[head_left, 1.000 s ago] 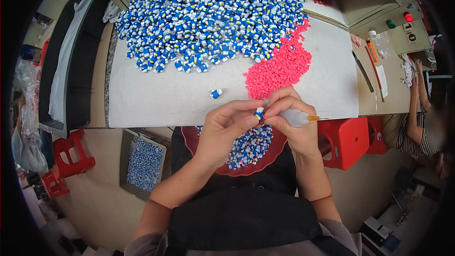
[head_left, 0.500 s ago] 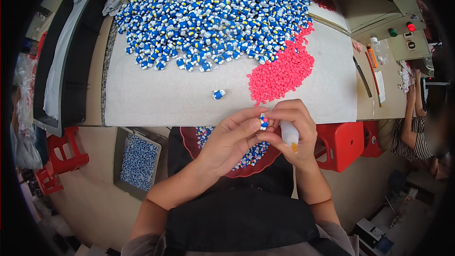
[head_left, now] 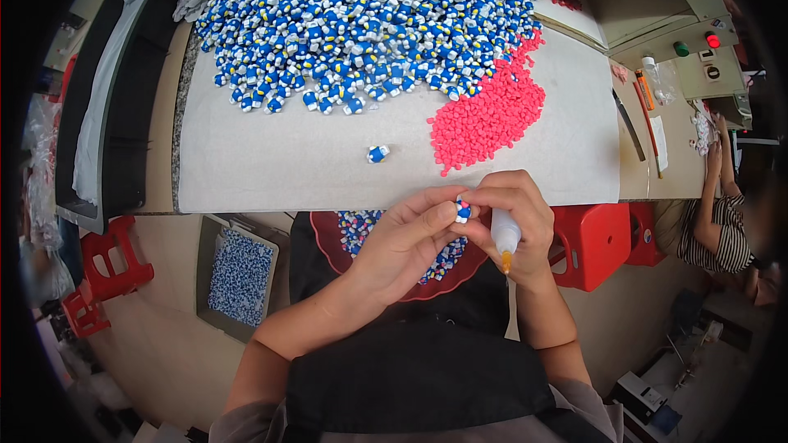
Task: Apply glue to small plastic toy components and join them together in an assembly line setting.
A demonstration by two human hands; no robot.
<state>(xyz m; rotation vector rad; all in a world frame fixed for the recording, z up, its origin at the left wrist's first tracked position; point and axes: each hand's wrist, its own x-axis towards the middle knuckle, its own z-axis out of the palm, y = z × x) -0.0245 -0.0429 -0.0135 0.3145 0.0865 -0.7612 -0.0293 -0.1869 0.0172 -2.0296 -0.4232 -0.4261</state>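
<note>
Pinched in the fingers of my left hand is a small blue-and-white figurine with pink bits on it. My right hand has a white squeeze bottle tucked in its grip, the amber nozzle pointing down toward me. The right thumb and fingertips also meet at the figurine. Beyond my hands, a single blue-and-white figurine lies on the white sheet. Small pink pieces are heaped to its right. Under my hands, a red bowl holds several figurines, partly hidden.
A large pile of figurines covers the back of the table. A black tray stands at the left; a grey bin of tiny blue-and-white pieces sits on the floor. Red stools flank me. Another person's arm shows far right.
The squeeze bottle has tilted and its nozzle now points more steeply down. The figurine has turned slightly between my fingers. The whole view has shifted a little.
</note>
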